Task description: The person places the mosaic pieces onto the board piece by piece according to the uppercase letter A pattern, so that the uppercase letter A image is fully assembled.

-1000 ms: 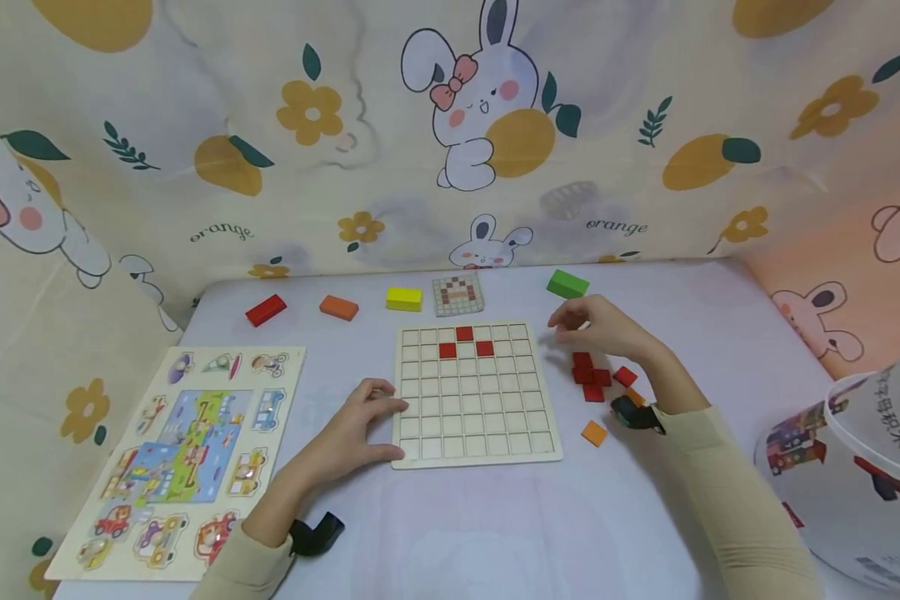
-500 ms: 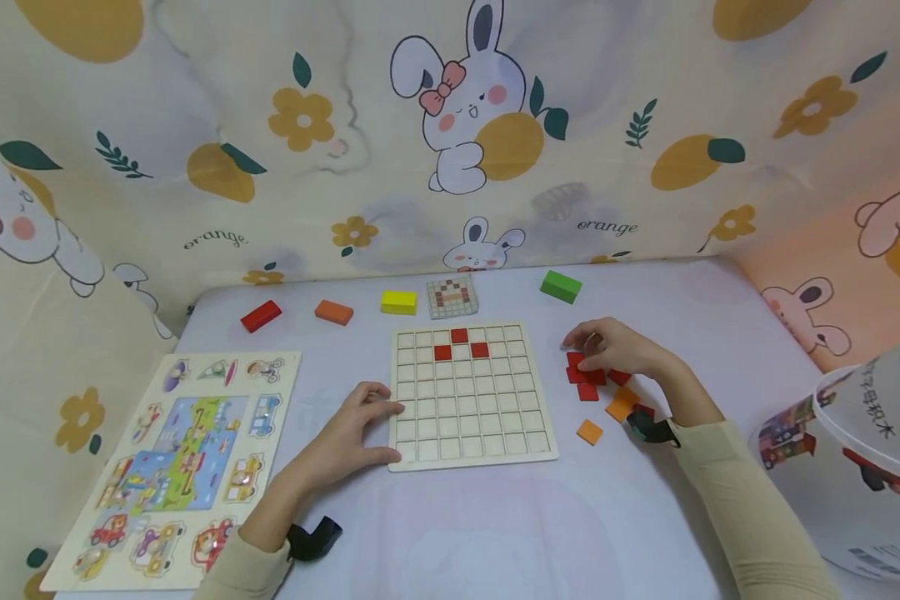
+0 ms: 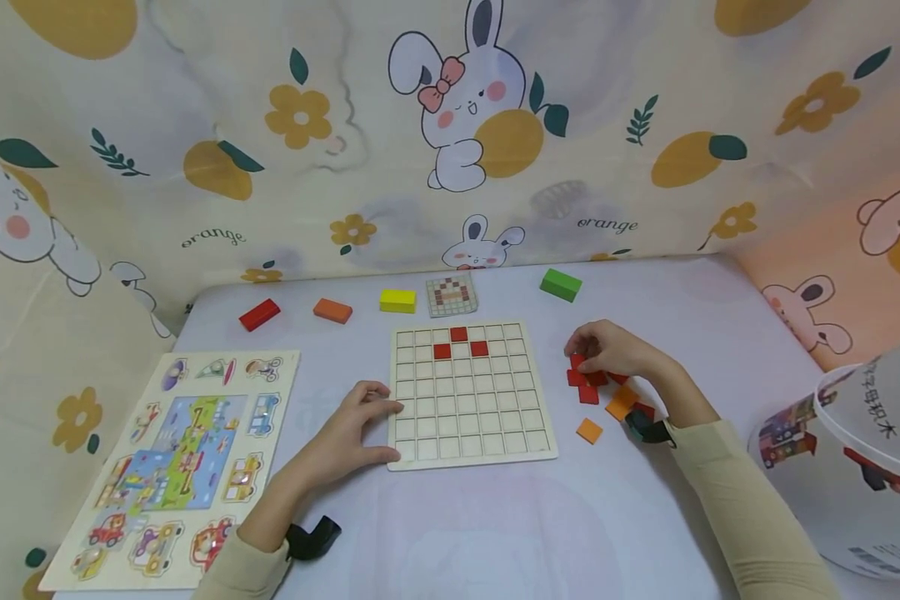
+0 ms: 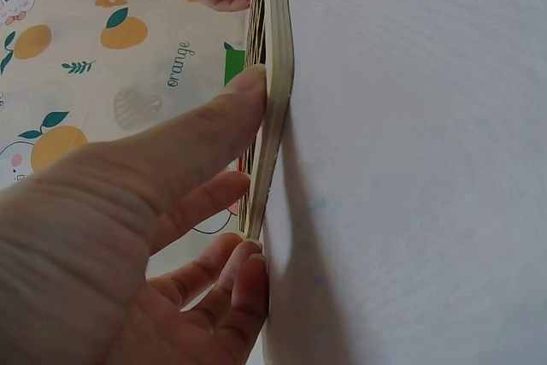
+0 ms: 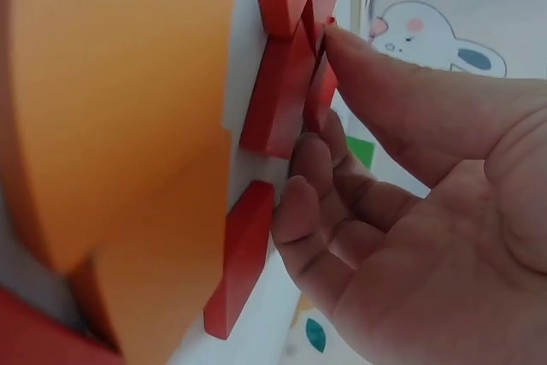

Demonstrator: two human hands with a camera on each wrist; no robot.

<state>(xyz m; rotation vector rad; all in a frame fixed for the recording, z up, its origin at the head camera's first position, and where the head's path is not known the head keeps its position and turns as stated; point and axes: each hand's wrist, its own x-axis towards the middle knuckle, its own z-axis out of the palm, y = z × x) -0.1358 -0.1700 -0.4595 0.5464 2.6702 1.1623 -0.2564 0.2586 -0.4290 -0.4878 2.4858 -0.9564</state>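
Note:
The wooden grid board point(image 3: 465, 417) lies mid-table, with three red tiles in its upper squares, one of them a red tile point(image 3: 459, 334) in the top row. At the board's left edge rests my left hand point(image 3: 345, 437), thumb and fingers spread and touching the rim; the left wrist view shows the thumb point(image 4: 231, 108) on that side. Right of the board my right hand point(image 3: 613, 348) is over a pile of red tiles point(image 3: 588, 393). In the right wrist view its thumb and fingers pinch a red tile point(image 5: 321, 96), partly hidden by the thumb.
Orange tiles point(image 3: 589, 431) lie near the pile. Behind the board are a small pattern card point(image 3: 452, 296) and red, orange, yellow point(image 3: 397, 301) and green blocks point(image 3: 561, 285). A picture puzzle board point(image 3: 270, 375) lies left; a white bucket point(image 3: 810, 500) stands right.
My right hand has moved from beside the board's upper right corner down and right to the red tiles, its fingers closing there. My left hand stays at the board's edge.

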